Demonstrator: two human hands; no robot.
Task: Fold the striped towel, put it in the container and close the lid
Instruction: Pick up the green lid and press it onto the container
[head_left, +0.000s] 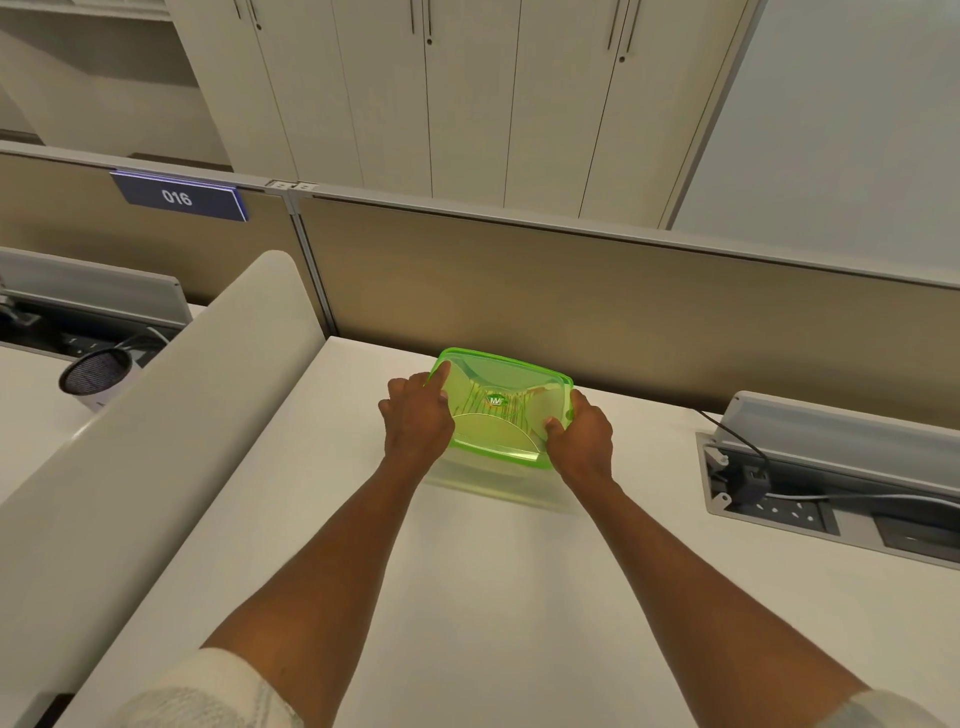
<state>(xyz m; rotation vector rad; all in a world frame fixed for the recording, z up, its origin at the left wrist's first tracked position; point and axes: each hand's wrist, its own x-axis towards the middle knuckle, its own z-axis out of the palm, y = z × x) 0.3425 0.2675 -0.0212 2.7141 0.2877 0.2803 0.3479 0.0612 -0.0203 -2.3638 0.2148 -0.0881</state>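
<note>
- Striped towel (506, 410) sits inside the container, its lines showing dimly through the translucent green lid (501, 387).
- Container (493, 480) is clear plastic, standing on the white worktop (467, 597) near the far edge, close to the brown partition panel (571, 291).
- Lid lies over the container's top; a small round logo marks its middle. Whether it is fully seated all round, I cannot tell.
- Left hand (418, 423) is on the lid's left side, forefinger stretched out along the rim toward the far left corner, the other fingers (395, 389) curled loosely beside the lid.
- Right hand (584, 434) grips the lid's right edge: thumb pressed on top near the front right corner, fingers wrapped over the rim on the outer side.
- Both forearms reach straight forward across the worktop, pale sleeves at the bottom of the view.
- Off to the right, a recessed cable tray (831, 499) in the worktop, its flap raised, with a black plug and cables inside.
- To the left, a curved white divider (156, 426) separates the next desk, where a small round speaker (96, 376) stands.
- A blue sign reading 016 (179, 196) hangs on the partition at the upper left; pale cabinet doors (467, 93) stand behind.
</note>
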